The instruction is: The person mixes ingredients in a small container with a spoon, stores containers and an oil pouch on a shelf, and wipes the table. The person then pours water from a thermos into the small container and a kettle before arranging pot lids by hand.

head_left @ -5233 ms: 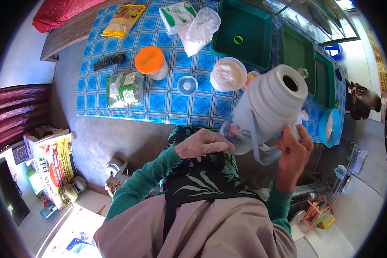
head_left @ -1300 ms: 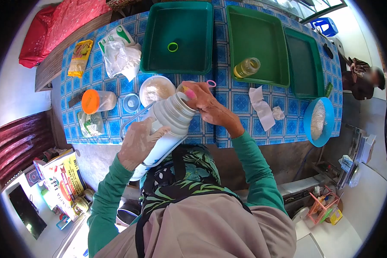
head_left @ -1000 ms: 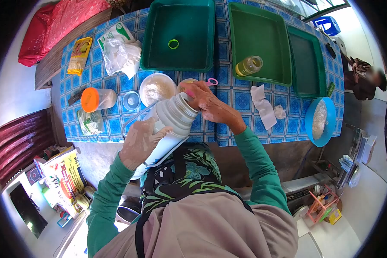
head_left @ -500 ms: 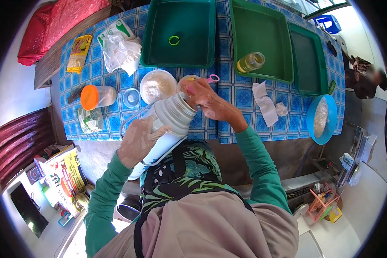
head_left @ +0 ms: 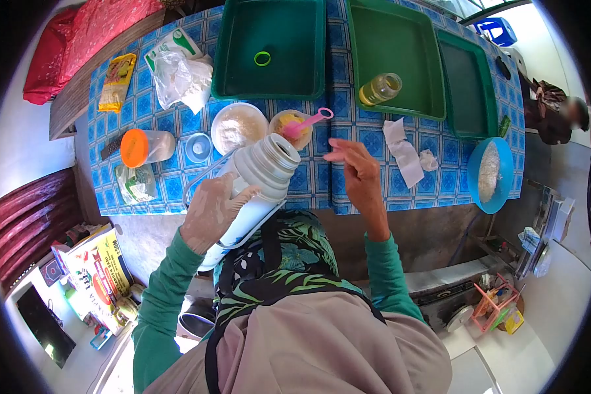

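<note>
My left hand (head_left: 211, 211), dusted with white powder, is wrapped round a pale thermos flask (head_left: 262, 172) with its lid off. The flask leans over the table's front edge, its open mouth up and to the right. Just beyond that mouth, a small bowl (head_left: 300, 140) holds yellow contents and a pink spoon (head_left: 306, 123). Beside it on the left stands a white bowl of pale powder (head_left: 239, 129). To the flask's right, my right hand (head_left: 361, 178) hovers over the cloth, holding nothing, fingers apart. A light blue round cup or lid (head_left: 198, 148) lies left of the bowls.
Green trays (head_left: 269, 87) line the back; one holds a jar of yellow liquid (head_left: 380, 89). An orange-lidded jar (head_left: 147, 148) and plastic bags (head_left: 177, 80) are left. White paper (head_left: 403, 153) and a blue basin of white contents (head_left: 490, 175) are right. A person (head_left: 555, 118) is far right.
My right hand has drawn back from the flask's mouth to the right, and its fingers have spread. The small bowl and pink spoon are now uncovered. My left hand keeps hold of the flask.
</note>
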Demonstrator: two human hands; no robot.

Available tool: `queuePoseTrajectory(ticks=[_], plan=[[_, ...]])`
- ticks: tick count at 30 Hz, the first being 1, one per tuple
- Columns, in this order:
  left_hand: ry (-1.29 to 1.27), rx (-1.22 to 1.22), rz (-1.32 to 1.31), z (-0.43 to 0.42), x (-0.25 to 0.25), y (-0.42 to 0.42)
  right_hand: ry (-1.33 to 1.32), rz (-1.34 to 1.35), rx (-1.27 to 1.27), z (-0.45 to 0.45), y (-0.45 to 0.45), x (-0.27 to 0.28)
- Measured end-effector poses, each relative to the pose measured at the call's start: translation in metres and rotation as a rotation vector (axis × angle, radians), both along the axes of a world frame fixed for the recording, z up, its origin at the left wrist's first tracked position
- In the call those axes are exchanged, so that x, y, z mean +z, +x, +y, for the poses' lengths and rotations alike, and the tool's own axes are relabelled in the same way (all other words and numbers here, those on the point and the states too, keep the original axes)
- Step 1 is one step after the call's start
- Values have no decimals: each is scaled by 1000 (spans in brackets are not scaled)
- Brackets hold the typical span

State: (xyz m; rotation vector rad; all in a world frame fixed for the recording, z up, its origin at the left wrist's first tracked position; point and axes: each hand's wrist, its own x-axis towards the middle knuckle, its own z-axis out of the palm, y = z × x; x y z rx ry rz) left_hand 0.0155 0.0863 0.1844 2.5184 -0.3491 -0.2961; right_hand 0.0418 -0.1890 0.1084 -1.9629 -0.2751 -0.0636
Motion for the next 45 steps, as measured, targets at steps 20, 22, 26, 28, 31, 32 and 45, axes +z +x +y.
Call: queuePoseTrajectory(ticks=[20,22,26,28,31,32,45], plan=[[137,-36,255,-19,27,27,-102,290,-117,-11,-72,-44],[88,43,325,-21,27,31,-124,312,-108,-15,-72,-45],[43,9,214,-22,33,36,-116,360,-86,-17,-69,-42],[37,48,304,-26,38,39,-138,350,-67,-19,-69,-44],[111,31,304,-23,40,42,-137,327,-61,-21,-67,-49],[143,49,333,-23,43,44,-136,329,-61,-21,-66,-49],[132,62,298,-16,42,47,-213,329,-16,-24,-54,-48]])
